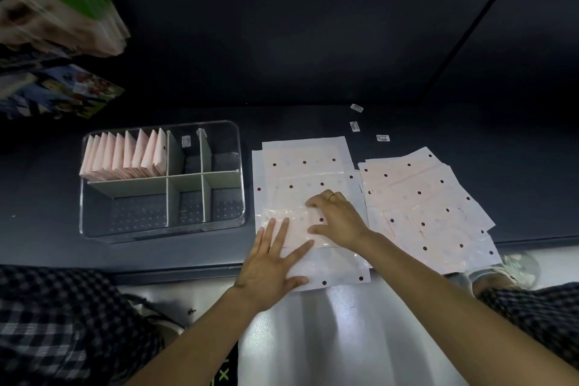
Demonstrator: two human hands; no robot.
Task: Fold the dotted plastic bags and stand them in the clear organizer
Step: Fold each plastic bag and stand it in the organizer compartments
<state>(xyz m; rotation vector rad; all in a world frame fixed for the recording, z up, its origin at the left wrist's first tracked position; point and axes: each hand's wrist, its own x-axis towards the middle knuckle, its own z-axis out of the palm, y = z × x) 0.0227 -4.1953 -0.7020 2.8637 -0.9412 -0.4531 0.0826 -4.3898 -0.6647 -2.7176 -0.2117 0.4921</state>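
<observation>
Both of our hands lie flat with fingers spread, the left hand (272,269) and the right hand (336,219) pressing a half-folded dotted bag (300,230) of thin, glossy plastic atop the near stack (305,166). Beside it on the dark shelf (47,229), the clear organizer (163,230) stands folded bags (125,155) in its back-left compartment, its front compartments open. A looser pile (429,207) fans over the shelf's front edge at right.

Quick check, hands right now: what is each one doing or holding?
Left hand: open, fingers spread flat, pressing the folded dotted bag on the table; grips nothing.
Right hand: open, fingers curled, pressing on the same bag's fold.
</observation>
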